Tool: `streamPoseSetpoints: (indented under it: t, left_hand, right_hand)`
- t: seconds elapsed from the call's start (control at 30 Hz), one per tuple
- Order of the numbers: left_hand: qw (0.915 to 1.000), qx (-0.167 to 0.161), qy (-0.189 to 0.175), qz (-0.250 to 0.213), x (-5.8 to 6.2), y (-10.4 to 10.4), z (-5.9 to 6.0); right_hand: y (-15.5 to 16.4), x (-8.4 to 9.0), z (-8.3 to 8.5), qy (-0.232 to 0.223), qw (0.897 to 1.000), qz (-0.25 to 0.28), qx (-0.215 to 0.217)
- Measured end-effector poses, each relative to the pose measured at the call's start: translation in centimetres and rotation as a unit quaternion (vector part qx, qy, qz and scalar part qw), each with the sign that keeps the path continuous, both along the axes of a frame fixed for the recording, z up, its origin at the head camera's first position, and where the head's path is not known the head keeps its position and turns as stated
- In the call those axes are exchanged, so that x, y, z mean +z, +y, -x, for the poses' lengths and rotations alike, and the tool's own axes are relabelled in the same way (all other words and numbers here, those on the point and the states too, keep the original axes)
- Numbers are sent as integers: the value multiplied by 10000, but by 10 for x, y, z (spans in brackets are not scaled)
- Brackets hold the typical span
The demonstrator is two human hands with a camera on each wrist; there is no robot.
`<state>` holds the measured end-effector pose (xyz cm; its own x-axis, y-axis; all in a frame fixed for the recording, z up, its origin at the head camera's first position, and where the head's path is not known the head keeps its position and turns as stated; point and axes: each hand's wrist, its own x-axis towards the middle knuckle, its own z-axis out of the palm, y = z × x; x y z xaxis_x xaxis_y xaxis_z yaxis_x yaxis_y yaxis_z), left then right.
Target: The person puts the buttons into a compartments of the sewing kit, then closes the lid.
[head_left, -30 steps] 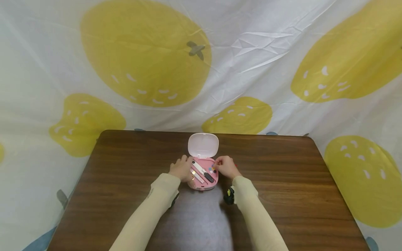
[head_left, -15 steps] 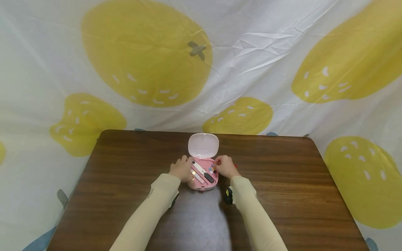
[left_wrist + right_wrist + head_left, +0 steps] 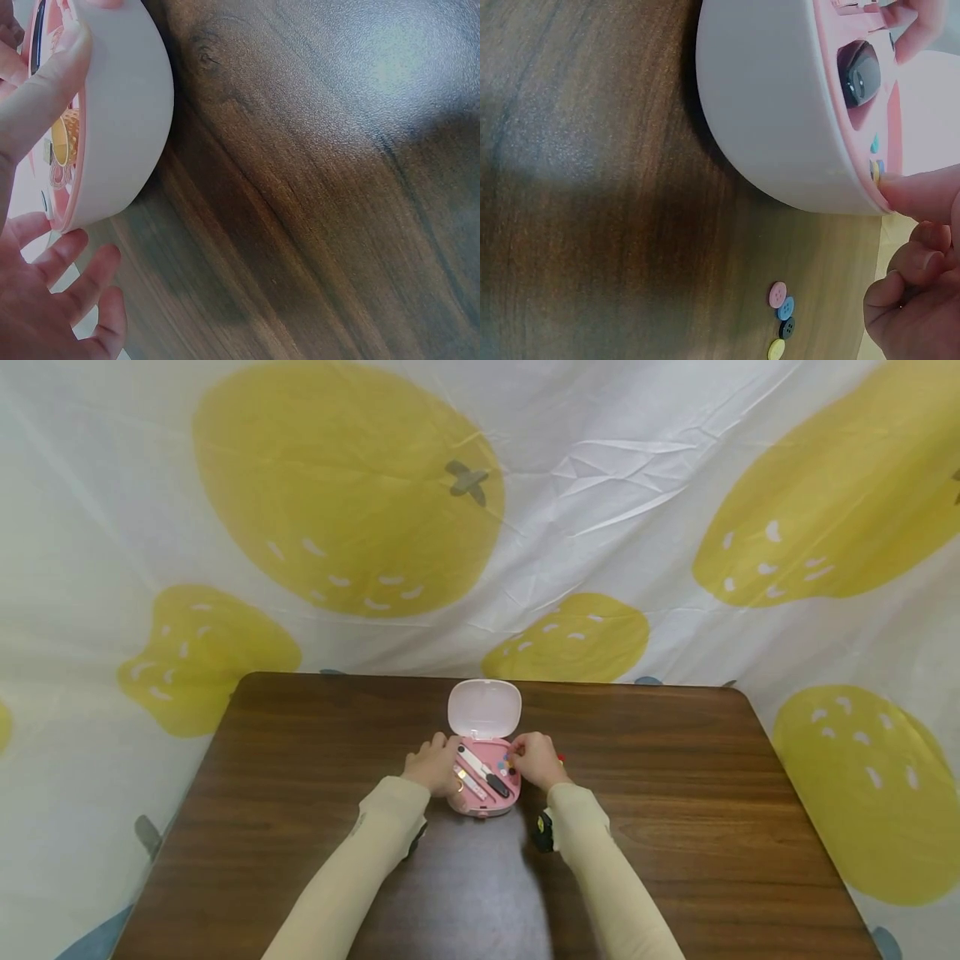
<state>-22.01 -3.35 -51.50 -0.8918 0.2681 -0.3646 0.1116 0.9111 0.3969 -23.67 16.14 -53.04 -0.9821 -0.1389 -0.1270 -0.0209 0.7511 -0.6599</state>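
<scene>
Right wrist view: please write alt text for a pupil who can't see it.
A right hand reaches a fingertip to small colored pieces inside a pink-and-white case. A dark handle sits in the case; on the wooden table beside it lie a pink button, a blue one, a black one and a yellow one.

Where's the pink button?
In the right wrist view, the pink button lies low, right of centre, on the brown table, right beside the blue button.
</scene>
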Motion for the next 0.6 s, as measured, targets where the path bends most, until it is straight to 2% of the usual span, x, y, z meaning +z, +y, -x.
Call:
streamPoseSetpoints:
  t: [0.2, 0.43, 0.6]
  left_hand:
    - [10000, 16, 11, 12, 0, 0, 0]
    - [10000, 16, 60, 19, 0, 1, 0]
    - [10000, 34, 27, -45, -1, 0, 0]
  right_hand:
    - [3, 1, -1, 40, 9997, 234, -53]
    - [11, 5, -5, 512, 9976, 464, -80]
    - [19, 9, -9, 537, 9961, 678, -156]
